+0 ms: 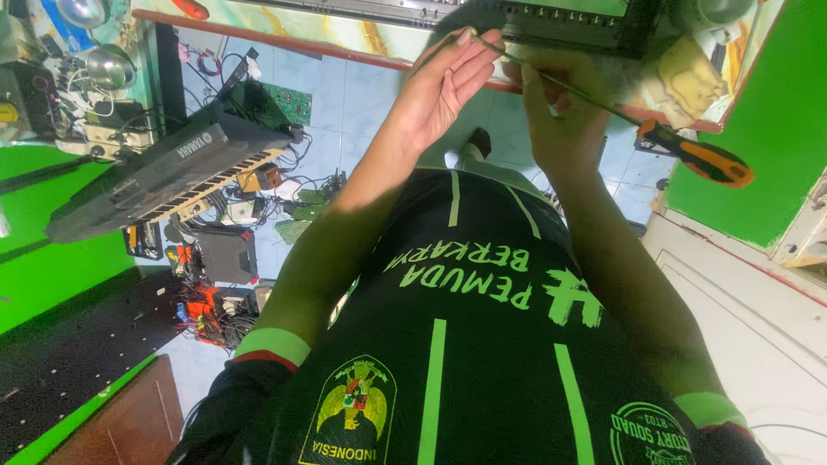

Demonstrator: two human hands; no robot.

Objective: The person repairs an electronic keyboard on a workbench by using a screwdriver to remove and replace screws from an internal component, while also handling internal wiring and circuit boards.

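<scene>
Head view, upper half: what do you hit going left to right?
Metal bowl → black keyboard instrument → green circuit board → left hand on the shaft tip → right hand → screwdriver's orange handle → green wall.

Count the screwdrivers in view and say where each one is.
1. A screwdriver with an orange and black handle runs from the left hand, which pinches its tip, across the right hand. Others may be hidden in the floor clutter.

Screwdriver (620, 110): thin metal shaft, glossy orange-black plastic handle; floor (353, 95) glossy tile.
</scene>
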